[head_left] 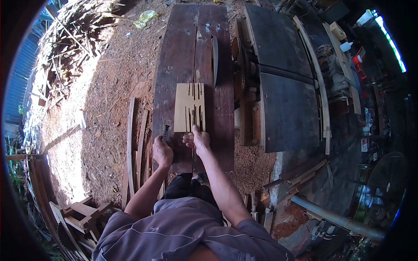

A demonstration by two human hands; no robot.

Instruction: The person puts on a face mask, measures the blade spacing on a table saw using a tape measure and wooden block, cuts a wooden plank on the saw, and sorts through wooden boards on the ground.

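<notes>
Reddish-brown wood is forming a long plank table [179,48], its near half bearing a tan, rectangular, dark-streaked, wood-like board [187,102]. The right hand [200,141] is touching the board's near edge, pinch unclear; the left hand [162,152] is grasping a narrow black strip [166,130]. One-sided pressure could be skewing the board.

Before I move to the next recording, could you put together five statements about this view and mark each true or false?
1. The pale board lies on the dark wooden table. True.
2. The board's dark stripes all run along its left edge. False: they are in its middle and right part.
3. The left hand holds a slim dark object. True.
4. The right hand is at the board's near edge. True.
5. A crumpled yellow-green sheet lies on the table. False: it lies on the ground, left of the table's far end.
</notes>
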